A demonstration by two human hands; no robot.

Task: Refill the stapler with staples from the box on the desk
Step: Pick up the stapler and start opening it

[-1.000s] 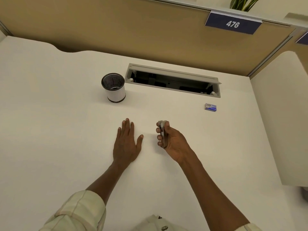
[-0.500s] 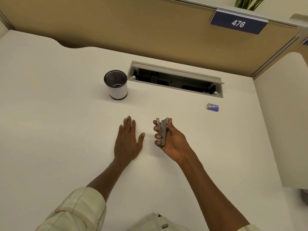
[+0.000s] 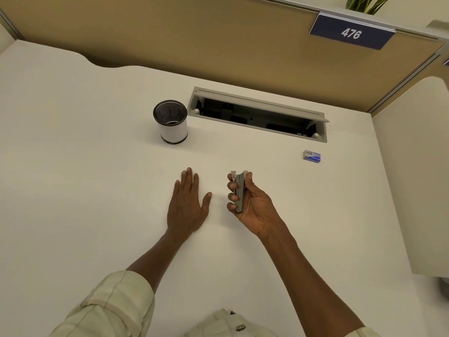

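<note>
My right hand [image 3: 252,205] holds a small grey stapler [image 3: 239,189] just above the white desk [image 3: 85,181], its length pointing away from me, fingers curled round its left side and thumb on the right. My left hand [image 3: 187,205] lies flat on the desk, palm down, fingers apart, a short way left of the stapler. A small blue box of staples [image 3: 312,156] rests on the desk to the far right of the stapler, well out of both hands' reach.
A mesh pen cup [image 3: 171,122] with a white band stands at the back left. Behind it, an open cable hatch [image 3: 257,114] is cut into the desk. A tan partition [image 3: 194,37] closes the back; a white side panel [image 3: 413,166] stands at the right.
My right hand has turned the stapler slightly and lifted it a little; its front end now shows two parts. My left hand stays flat on the desk.
</note>
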